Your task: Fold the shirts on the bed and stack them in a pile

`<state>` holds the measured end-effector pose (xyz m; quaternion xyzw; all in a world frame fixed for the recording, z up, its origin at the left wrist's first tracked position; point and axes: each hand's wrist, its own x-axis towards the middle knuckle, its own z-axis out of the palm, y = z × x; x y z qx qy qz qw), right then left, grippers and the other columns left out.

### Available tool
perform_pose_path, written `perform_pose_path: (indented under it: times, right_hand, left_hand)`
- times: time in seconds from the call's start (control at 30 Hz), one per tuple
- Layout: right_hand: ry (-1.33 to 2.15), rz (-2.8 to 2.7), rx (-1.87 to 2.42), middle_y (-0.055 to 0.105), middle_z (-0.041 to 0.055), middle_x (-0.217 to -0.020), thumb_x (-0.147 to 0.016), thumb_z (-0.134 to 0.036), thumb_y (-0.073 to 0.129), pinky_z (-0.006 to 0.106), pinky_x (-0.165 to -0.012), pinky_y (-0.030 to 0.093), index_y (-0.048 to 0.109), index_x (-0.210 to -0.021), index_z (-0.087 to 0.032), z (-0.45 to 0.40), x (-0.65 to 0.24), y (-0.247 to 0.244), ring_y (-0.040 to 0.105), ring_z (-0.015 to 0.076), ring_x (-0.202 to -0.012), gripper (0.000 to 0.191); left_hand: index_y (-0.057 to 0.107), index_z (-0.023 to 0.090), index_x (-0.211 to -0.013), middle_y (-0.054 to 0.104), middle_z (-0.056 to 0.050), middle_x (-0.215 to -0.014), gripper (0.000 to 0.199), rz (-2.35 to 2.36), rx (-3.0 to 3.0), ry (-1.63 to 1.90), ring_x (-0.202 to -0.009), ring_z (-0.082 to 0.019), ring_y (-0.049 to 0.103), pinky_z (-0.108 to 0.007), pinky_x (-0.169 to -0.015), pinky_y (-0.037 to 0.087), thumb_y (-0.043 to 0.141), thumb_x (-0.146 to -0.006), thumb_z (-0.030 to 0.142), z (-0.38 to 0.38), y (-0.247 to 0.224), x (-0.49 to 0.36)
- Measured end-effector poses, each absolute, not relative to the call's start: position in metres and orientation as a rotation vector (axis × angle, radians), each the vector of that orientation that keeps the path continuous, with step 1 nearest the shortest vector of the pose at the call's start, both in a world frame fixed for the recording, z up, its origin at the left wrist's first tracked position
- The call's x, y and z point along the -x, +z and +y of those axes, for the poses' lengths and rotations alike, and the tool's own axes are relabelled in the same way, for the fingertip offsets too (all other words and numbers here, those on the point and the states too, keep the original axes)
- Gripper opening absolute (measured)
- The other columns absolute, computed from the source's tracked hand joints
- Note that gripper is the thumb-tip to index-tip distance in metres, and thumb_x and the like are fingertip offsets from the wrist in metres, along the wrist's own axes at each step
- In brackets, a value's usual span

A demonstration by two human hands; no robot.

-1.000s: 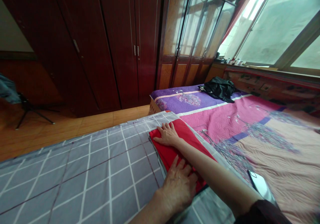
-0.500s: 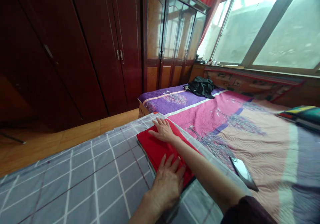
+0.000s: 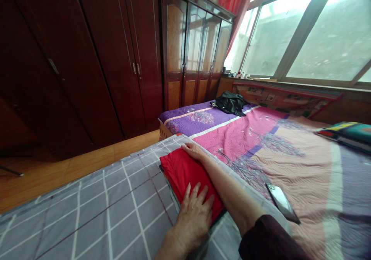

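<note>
A folded red cloth [image 3: 181, 171] lies on top of other folded fabric, whose dark and pale edges [image 3: 171, 186] show along the left side. My left hand [image 3: 195, 207] rests palm down on the near part of the red cloth, fingers spread. At the far right edge of the cloth is my right hand [image 3: 194, 151], lying over its border with the fingers extended to the left; the fingertips show only in part. Small wrinkles run across the cloth's far left corner. Under the pile is a grey checked cover [image 3: 121, 206].
Beyond it spreads a bed with a purple, pink and peach quilt [image 3: 226, 130]. A phone [image 3: 281, 202] lies on the quilt at right, a black garment [image 3: 230, 103] at the back, folded striped fabric [image 3: 348, 134] far right. Dark red wardrobes [image 3: 116, 59] line the left.
My right hand has slid from the top of the red cloth to its far right edge. The cloth's far part has become wrinkled. My left hand has stayed nearly in place.
</note>
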<state>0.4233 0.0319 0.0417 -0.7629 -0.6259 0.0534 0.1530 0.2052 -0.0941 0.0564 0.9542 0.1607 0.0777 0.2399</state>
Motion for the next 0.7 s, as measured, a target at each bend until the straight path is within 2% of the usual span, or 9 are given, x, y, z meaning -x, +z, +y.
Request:
perform_pose_path:
  times: [0.1, 0.27, 0.33, 0.47, 0.53, 0.7]
  right_hand:
    - [0.155, -1.733, 2.183, 0.063, 0.0058, -0.119, -0.095, -0.054, 0.018, 0.035, -0.096, 0.038, 0.053, -0.128, -0.017, 0.017, -0.434, 0.041, 0.055, 0.0229, -0.111, 0.061]
    - [0.124, -1.63, 2.218, 0.045, 0.0157, -0.14, -0.094, -0.05, 0.026, 0.039, -0.107, 0.03, 0.039, -0.138, -0.009, -0.037, -0.45, 0.022, 0.04, 0.0248, -0.13, 0.062]
    - [0.112, -1.631, 2.217, 0.044, 0.0166, -0.141, -0.093, -0.046, 0.029, 0.042, -0.109, 0.027, 0.041, -0.136, -0.009, -0.066, -0.455, 0.015, 0.037, 0.0252, -0.133, 0.058]
    - [0.083, -1.656, 2.189, 0.057, 0.0129, -0.127, -0.089, -0.04, 0.039, 0.043, -0.108, 0.03, 0.058, -0.116, -0.018, -0.125, -0.456, 0.012, 0.043, 0.0251, -0.127, 0.04]
    - [0.057, -1.634, 2.181, 0.062, 0.0131, -0.118, -0.089, -0.038, 0.039, 0.043, -0.105, 0.033, 0.062, -0.107, -0.018, -0.147, -0.449, 0.015, 0.05, 0.0255, -0.12, 0.035]
    - [0.013, -1.46, 2.183, 0.061, 0.0159, -0.119, -0.088, -0.039, 0.037, 0.04, -0.102, 0.036, 0.057, -0.118, -0.012, -0.169, -0.422, 0.018, 0.055, 0.0258, -0.112, 0.045]
  left_hand:
    - [0.045, 0.026, -0.137, 0.037, -0.005, -0.148, 0.043, 0.422, -2.617, 0.235, -0.141, -0.027, 0.019, -0.053, -0.116, 0.007, 0.035, -0.096, 0.032, -0.094, 0.058, -0.203]
    - [0.046, 0.026, -0.135, 0.038, -0.005, -0.147, 0.042, 0.399, -2.635, 0.297, -0.14, -0.027, 0.021, -0.056, -0.115, 0.01, 0.035, -0.096, 0.032, -0.094, 0.056, -0.201]
    - [0.046, 0.026, -0.135, 0.039, -0.005, -0.147, 0.042, 0.387, -2.637, 0.304, -0.14, -0.027, 0.022, -0.056, -0.114, 0.01, 0.034, -0.096, 0.033, -0.094, 0.056, -0.201]
    - [0.048, 0.026, -0.134, 0.041, -0.005, -0.146, 0.041, 0.384, -2.655, 0.324, -0.139, -0.027, 0.024, -0.056, -0.114, 0.01, 0.035, -0.096, 0.033, -0.094, 0.055, -0.201]
    - [0.048, 0.026, -0.133, 0.041, -0.005, -0.145, 0.041, 0.384, -2.672, 0.328, -0.139, -0.027, 0.025, -0.056, -0.114, 0.01, 0.034, -0.096, 0.033, -0.093, 0.055, -0.201]
    - [0.047, 0.025, -0.134, 0.041, -0.005, -0.146, 0.042, 0.391, -2.742, 0.298, -0.139, -0.027, 0.025, -0.056, -0.114, 0.012, 0.031, -0.097, 0.036, -0.096, 0.056, -0.202]
